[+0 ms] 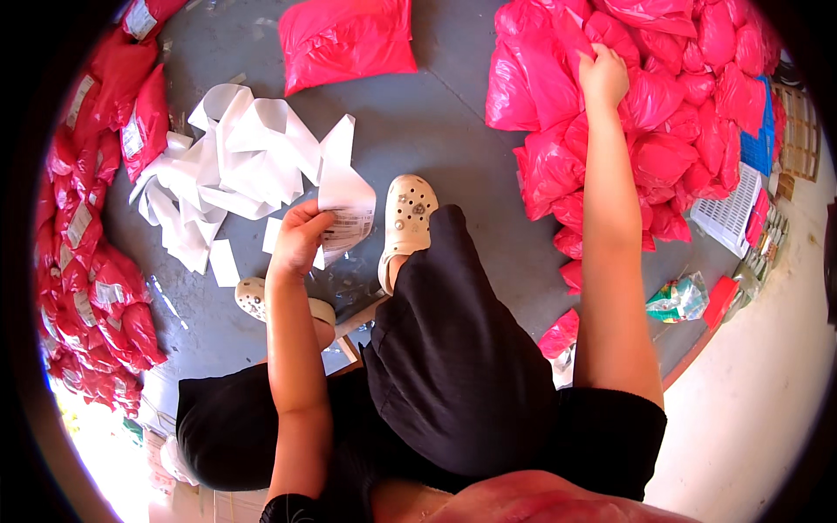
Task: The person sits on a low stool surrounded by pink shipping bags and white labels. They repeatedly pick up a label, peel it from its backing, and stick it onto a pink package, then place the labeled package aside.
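Note:
My left hand is closed on a white printed label strip, between the fingers and thumb. Loose white paper strips lie in a tangle on the floor just beyond it. My right hand is stretched out to the heap of pink plastic parcels at the upper right, its fingers closed on a pink bag near the top. My cream clogs are under me, the right one beside the label strip.
Pink parcels with white labels are piled along the left. A single pink parcel lies at the top middle on the grey floor. At the right edge are a white crate, a blue crate and a pale wall.

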`<state>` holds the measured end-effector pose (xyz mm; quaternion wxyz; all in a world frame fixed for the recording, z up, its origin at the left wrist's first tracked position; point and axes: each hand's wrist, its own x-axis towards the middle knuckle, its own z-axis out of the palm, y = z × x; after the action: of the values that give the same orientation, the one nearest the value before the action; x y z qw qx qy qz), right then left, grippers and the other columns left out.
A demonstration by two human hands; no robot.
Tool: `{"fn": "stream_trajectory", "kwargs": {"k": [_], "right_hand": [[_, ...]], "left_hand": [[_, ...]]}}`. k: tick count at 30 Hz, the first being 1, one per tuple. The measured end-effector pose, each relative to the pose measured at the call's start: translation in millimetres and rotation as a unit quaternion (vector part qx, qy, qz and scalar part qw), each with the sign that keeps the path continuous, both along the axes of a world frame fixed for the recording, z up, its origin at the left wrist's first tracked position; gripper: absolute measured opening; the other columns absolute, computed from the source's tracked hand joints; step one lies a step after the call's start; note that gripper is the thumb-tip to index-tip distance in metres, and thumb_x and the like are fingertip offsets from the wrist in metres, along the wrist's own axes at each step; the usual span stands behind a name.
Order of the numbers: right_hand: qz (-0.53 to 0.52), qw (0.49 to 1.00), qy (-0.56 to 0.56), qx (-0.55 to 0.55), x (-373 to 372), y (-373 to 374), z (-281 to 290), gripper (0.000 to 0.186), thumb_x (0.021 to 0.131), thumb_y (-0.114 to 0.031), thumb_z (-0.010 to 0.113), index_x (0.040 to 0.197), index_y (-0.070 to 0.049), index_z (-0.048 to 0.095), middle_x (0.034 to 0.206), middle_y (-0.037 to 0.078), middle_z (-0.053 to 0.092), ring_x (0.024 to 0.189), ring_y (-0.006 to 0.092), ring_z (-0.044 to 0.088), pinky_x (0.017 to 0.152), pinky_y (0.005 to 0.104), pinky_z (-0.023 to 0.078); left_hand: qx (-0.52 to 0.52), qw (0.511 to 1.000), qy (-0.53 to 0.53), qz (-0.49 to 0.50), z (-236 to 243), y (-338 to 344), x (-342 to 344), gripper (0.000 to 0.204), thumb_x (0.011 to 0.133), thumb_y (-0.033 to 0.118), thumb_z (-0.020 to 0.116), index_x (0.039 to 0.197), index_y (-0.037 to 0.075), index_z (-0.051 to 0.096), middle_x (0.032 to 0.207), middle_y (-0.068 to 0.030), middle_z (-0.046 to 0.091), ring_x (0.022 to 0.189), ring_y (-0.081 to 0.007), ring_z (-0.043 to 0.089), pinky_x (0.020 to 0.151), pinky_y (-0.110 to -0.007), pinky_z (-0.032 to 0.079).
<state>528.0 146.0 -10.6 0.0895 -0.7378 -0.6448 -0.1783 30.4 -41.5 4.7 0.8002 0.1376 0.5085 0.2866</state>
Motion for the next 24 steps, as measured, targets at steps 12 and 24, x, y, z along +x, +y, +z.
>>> {"fn": "stream_trajectory", "kwargs": {"k": [12, 24], "right_hand": [[0.327, 0.899, 0.255, -0.142, -215.6, -117.9, -45.1, 0.011, 0.077, -0.020, 0.066, 0.081, -0.011, 0.070, 0.082, 0.003, 0.068, 0.088, 0.0235, 0.062, 0.074, 0.0367, 0.048], [0.075, 0.896, 0.213, -0.382, -157.9, -21.6, -32.1, 0.079, 0.065, -0.052, 0.076, 0.123, -0.003, 0.056, 0.115, 0.021, 0.062, 0.104, 0.0340, 0.061, 0.089, 0.0392, 0.048]], "left_hand": [[0.181, 0.950, -0.065, 0.247, 39.2, 9.9, -121.5, 0.033, 0.086, 0.002, 0.046, 0.117, -0.002, 0.056, 0.117, -0.0146, 0.062, 0.113, -0.0278, 0.057, 0.100, -0.042, 0.042], [0.155, 0.927, -0.015, 0.340, 24.4, -24.1, -135.4, 0.034, 0.085, 0.000, 0.048, 0.118, -0.001, 0.055, 0.115, -0.0118, 0.062, 0.111, -0.0258, 0.057, 0.099, -0.040, 0.042]]}}
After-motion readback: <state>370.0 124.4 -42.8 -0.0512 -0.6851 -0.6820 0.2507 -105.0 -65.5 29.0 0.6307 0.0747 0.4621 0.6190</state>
